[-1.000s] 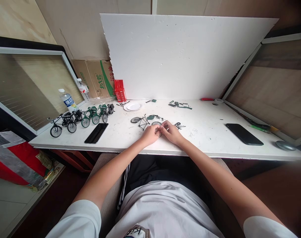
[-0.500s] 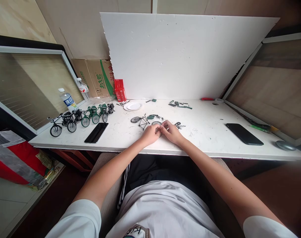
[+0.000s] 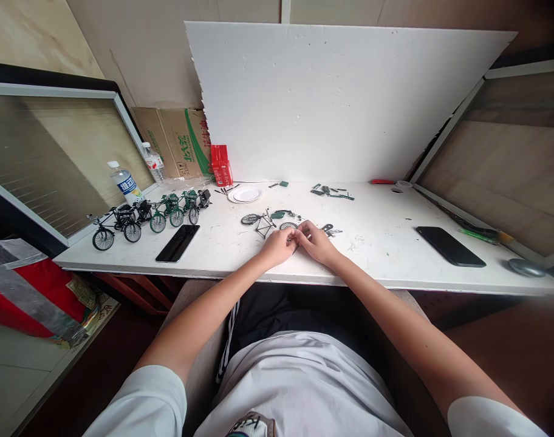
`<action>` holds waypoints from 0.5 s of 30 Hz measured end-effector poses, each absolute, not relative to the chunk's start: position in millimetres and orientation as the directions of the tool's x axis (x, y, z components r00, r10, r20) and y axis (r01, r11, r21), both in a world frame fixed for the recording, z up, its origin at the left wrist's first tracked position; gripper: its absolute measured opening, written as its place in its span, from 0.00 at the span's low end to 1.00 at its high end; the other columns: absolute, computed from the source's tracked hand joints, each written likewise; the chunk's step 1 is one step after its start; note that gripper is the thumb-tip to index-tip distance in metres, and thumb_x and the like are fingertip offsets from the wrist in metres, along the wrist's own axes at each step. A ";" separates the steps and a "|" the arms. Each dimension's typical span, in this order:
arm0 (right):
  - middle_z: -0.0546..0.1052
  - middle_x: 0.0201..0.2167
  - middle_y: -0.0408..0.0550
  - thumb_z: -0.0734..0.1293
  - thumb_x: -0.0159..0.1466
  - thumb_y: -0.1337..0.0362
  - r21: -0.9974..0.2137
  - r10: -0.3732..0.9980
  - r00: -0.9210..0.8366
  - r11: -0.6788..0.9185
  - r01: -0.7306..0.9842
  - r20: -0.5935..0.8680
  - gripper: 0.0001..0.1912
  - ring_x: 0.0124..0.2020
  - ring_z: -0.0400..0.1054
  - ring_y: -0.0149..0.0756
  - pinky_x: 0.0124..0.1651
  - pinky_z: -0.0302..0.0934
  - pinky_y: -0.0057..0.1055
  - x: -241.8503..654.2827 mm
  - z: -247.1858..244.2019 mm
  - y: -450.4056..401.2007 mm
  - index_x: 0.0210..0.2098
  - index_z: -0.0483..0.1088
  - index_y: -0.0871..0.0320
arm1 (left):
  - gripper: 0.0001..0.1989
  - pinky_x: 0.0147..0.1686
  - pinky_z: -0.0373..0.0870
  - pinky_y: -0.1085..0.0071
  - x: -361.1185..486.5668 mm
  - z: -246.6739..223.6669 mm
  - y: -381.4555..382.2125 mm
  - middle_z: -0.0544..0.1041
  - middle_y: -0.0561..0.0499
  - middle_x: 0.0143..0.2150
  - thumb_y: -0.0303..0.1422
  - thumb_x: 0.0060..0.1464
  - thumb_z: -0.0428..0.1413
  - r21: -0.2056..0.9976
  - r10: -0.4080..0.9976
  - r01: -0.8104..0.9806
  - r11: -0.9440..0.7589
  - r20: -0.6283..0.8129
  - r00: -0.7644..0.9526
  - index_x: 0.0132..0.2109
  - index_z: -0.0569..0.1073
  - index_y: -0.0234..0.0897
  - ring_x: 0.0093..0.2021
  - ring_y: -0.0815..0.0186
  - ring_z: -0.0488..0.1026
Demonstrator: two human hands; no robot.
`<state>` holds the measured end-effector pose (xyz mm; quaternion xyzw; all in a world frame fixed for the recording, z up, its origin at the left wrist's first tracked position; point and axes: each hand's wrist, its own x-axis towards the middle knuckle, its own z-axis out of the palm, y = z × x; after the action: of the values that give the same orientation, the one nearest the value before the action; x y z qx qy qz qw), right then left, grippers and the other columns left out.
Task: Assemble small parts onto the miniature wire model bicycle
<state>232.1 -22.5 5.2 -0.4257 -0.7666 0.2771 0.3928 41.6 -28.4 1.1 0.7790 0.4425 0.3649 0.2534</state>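
Dark small part (image 3: 296,244) seemingly between fingertips (image 3: 291,241).

Head cam, looks fwd & down, desk (image 3: 377,243) close below.

**Small part pinched between both hands at the white table**

A small dark part (image 3: 295,241), too small to be identified, is pinched between the left hand (image 3: 277,246) and the right hand (image 3: 314,241), which are pressed together on the white table (image 3: 377,243). Just behind them a partly built model bicycle (image 3: 264,221) is laid. A row of finished model bicycles (image 3: 149,216) is stood at the left, with a black phone (image 3: 177,243) beside it. Another black phone (image 3: 450,246) is laid well apart at the right.
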 end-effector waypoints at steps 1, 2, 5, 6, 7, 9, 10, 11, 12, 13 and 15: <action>0.81 0.41 0.50 0.63 0.75 0.42 -0.759 0.871 -0.328 0.483 0.436 0.365 0.19 0.37 0.77 0.43 0.40 0.72 0.40 232.0 5.4 -22.7 0.45 0.68 0.51 | 0.06 0.33 0.63 0.70 41.6 1.1 -28.5 0.77 0.51 0.31 0.29 0.65 0.56 0.717 0.874 0.506 -0.480 0.344 0.342 0.46 0.77 0.35 0.29 0.67 0.70; 0.81 0.41 0.50 0.63 0.75 0.42 -0.759 0.872 -0.328 0.481 0.437 0.364 0.19 0.37 0.77 0.43 0.40 0.72 0.40 232.0 5.6 -22.8 0.45 0.68 0.51 | 0.06 0.32 0.63 0.70 41.7 1.1 -28.6 0.77 0.51 0.31 0.29 0.65 0.56 0.716 0.875 0.507 -0.480 0.344 0.342 0.46 0.77 0.35 0.29 0.67 0.70; 0.82 0.42 0.51 0.63 0.75 0.41 -0.759 0.872 -0.327 0.482 0.437 0.365 0.20 0.37 0.77 0.43 0.41 0.72 0.40 231.9 6.1 -23.0 0.45 0.68 0.51 | 0.06 0.32 0.62 0.70 41.8 1.1 -28.9 0.77 0.50 0.31 0.30 0.65 0.56 0.712 0.873 0.510 -0.483 0.347 0.342 0.45 0.77 0.36 0.29 0.66 0.70; 0.82 0.42 0.51 0.63 0.75 0.41 -0.759 0.871 -0.328 0.483 0.437 0.366 0.20 0.37 0.77 0.44 0.41 0.72 0.40 231.9 6.2 -23.0 0.45 0.68 0.51 | 0.05 0.32 0.62 0.70 41.8 1.2 -29.1 0.77 0.50 0.31 0.30 0.65 0.56 0.710 0.872 0.510 -0.485 0.349 0.343 0.45 0.77 0.36 0.29 0.66 0.70; 0.82 0.42 0.51 0.63 0.75 0.41 -0.759 0.870 -0.329 0.484 0.436 0.367 0.20 0.37 0.77 0.44 0.41 0.72 0.40 231.8 6.3 -22.9 0.45 0.68 0.51 | 0.05 0.31 0.61 0.70 41.8 1.3 -29.2 0.77 0.50 0.31 0.30 0.65 0.56 0.709 0.872 0.512 -0.485 0.350 0.342 0.44 0.77 0.36 0.29 0.66 0.70; 0.82 0.42 0.51 0.63 0.75 0.40 -0.759 0.870 -0.329 0.484 0.435 0.367 0.20 0.37 0.77 0.44 0.41 0.72 0.40 231.7 6.3 -22.8 0.44 0.68 0.51 | 0.05 0.31 0.61 0.69 41.9 1.5 -29.4 0.77 0.50 0.31 0.30 0.65 0.56 0.707 0.873 0.516 -0.484 0.349 0.341 0.44 0.77 0.36 0.29 0.66 0.69; 0.82 0.42 0.51 0.63 0.75 0.40 -0.760 0.871 -0.329 0.484 0.434 0.366 0.20 0.37 0.77 0.44 0.41 0.72 0.41 231.8 6.3 -22.8 0.44 0.68 0.51 | 0.05 0.31 0.61 0.69 41.9 1.7 -29.6 0.77 0.50 0.31 0.30 0.66 0.56 0.707 0.874 0.517 -0.483 0.347 0.341 0.44 0.77 0.36 0.28 0.66 0.69; 0.82 0.41 0.51 0.63 0.75 0.40 -0.761 0.871 -0.329 0.483 0.433 0.365 0.20 0.38 0.77 0.44 0.41 0.72 0.41 231.8 6.2 -22.7 0.45 0.68 0.51 | 0.05 0.31 0.60 0.69 41.9 2.0 -29.7 0.77 0.50 0.31 0.30 0.66 0.56 0.706 0.874 0.519 -0.482 0.346 0.341 0.44 0.76 0.36 0.28 0.66 0.69; 0.82 0.41 0.51 0.63 0.75 0.41 -0.762 0.871 -0.330 0.482 0.432 0.364 0.20 0.38 0.77 0.44 0.41 0.72 0.41 231.9 6.0 -22.7 0.45 0.67 0.51 | 0.05 0.30 0.60 0.69 42.0 2.2 -29.9 0.77 0.50 0.31 0.31 0.66 0.56 0.706 0.874 0.519 -0.482 0.345 0.341 0.44 0.76 0.36 0.28 0.66 0.69; 0.82 0.41 0.50 0.63 0.75 0.41 -0.763 0.871 -0.330 0.482 0.430 0.364 0.20 0.38 0.78 0.44 0.42 0.72 0.41 232.0 5.8 -22.6 0.45 0.67 0.51 | 0.05 0.30 0.60 0.69 42.1 2.4 -30.1 0.77 0.51 0.31 0.31 0.65 0.56 0.706 0.874 0.520 -0.481 0.345 0.341 0.43 0.76 0.37 0.28 0.66 0.69; 0.82 0.41 0.50 0.63 0.75 0.41 -0.763 0.870 -0.332 0.484 0.428 0.365 0.20 0.38 0.78 0.44 0.42 0.71 0.41 232.3 5.4 -22.5 0.45 0.67 0.51 | 0.04 0.30 0.60 0.69 42.2 2.7 -30.5 0.77 0.51 0.31 0.31 0.65 0.56 0.705 0.874 0.520 -0.481 0.345 0.341 0.43 0.76 0.37 0.28 0.67 0.68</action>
<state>232.3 -22.5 5.4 -0.4236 -0.7663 0.2808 0.3931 42.2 -30.5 2.7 0.7813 0.4464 0.3609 0.2452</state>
